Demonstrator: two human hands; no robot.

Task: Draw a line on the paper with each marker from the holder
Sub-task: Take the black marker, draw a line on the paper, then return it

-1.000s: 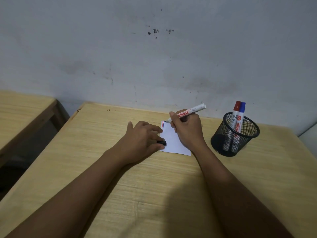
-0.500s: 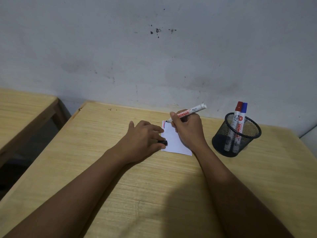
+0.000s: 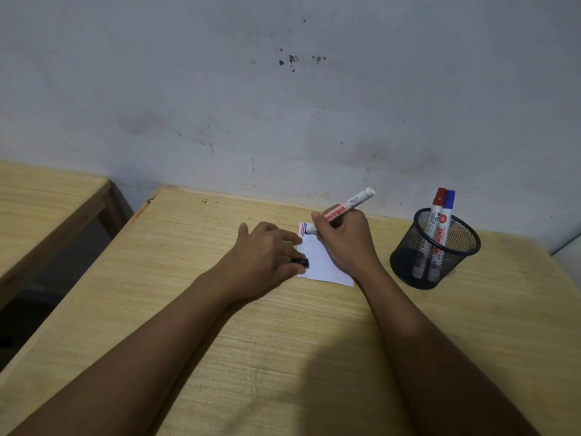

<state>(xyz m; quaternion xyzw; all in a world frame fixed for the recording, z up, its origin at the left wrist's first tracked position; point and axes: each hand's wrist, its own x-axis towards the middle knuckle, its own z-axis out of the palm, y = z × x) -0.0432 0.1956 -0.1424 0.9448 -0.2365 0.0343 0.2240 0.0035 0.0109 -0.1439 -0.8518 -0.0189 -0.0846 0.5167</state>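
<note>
A small white paper [image 3: 317, 262] lies on the wooden table [image 3: 283, 357], with a red line and a blue line near its far left corner. My right hand [image 3: 345, 243] grips an uncapped white marker [image 3: 349, 207], its black tip touching the paper just below those lines. My left hand [image 3: 267, 259] rests on the paper's left edge and holds the black cap [image 3: 301, 262] between its fingers. To the right stands a black mesh holder [image 3: 435, 250] with a red-capped marker [image 3: 435, 215] and a blue-capped marker [image 3: 445, 217] upright inside.
A stained grey wall [image 3: 283, 105] rises right behind the table. A second wooden table [image 3: 41, 209] stands to the left across a dark gap. A white edge [image 3: 570, 259] shows at the far right.
The marker tip has come down onto the paper below the red and blue lines. My left hand stays on the paper with the cap.
</note>
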